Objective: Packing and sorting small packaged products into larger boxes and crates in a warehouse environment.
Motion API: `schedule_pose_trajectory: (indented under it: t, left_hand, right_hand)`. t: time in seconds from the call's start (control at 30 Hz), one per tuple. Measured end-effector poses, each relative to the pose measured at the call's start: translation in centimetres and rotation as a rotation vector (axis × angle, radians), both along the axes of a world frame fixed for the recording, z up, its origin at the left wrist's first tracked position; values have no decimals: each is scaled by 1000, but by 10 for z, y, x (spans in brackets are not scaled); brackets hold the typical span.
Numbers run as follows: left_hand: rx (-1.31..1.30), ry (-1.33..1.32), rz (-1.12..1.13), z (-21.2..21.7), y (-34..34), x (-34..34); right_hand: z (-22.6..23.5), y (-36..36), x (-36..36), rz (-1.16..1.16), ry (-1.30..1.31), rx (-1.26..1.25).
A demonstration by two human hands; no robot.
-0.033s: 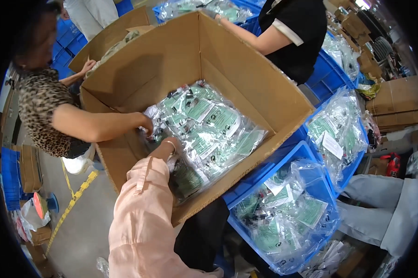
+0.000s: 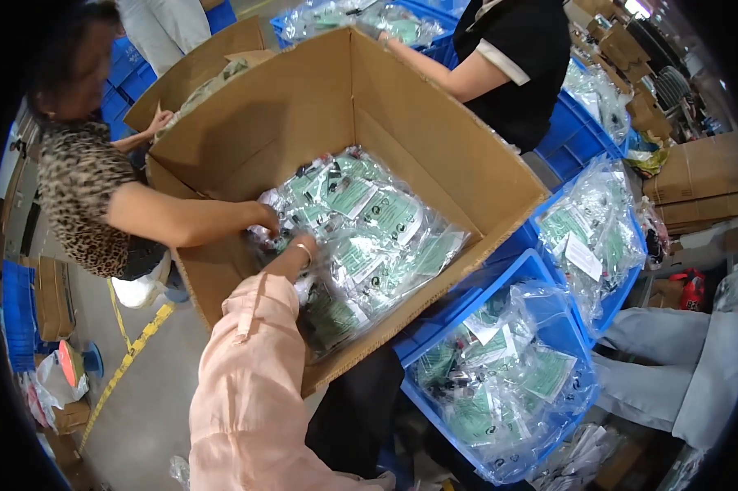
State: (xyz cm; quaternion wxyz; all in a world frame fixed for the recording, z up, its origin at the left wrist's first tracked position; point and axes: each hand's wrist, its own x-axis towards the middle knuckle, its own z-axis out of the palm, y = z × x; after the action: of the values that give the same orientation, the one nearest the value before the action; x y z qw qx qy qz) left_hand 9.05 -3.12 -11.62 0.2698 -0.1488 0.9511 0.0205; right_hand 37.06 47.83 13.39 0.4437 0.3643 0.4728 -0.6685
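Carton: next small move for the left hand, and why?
I'd probably shift the left hand slightly right over the bags. A co-worker's hand works close beside it, toward the left side of the carton, while bags to the right lie uncovered by either. Whether its grip is closed can't be told here.

Bright enough overall, indoor light; blown-out light (image 2: 637,6) at top right. Soft shadow on the carton's (image 2: 418,123) inner left wall. Speckled glare on the clear plastic bags (image 2: 393,214). Heavy fisheye: straight edges curve near the rim, corners go black. Co-worker at left (image 2: 83,184) has a blurred head. Mid-frame fairly sharp; clutter at far right dark, soft. Floor (image 2: 152,385) evenly lit.
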Motion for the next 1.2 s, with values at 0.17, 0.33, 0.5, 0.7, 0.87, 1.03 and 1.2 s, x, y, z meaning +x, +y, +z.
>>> schedule_pose_trajectory:
  t: [0.17,0.33,0.5,0.7,0.87,1.03,1.2]
  left_hand:
    - [153,481,63,131,2,-35]
    - [347,720,-20,293,31,-10]
    - [466,1106,-158,466,71,16]
    - [645,1244,-514,628,228,66]
    - [372,1147,-856,649,334,95]
    - [205,1007,-1046,615,371,104]
    - [268,912,-1206,548,392,110]
  right_hand:
    - [24,12,40,-77,105,-53]
    - [50,16,65,-128,259,-148]
    - [86,25,74,-89,347,-268]
    - [124,45,56,-177,593,-198]
    - [180,39,-6,-286,1111,-243]
    - [239,19,-62,-305,1182,-250]
    - [234,37,-112,-371,1072,-274]
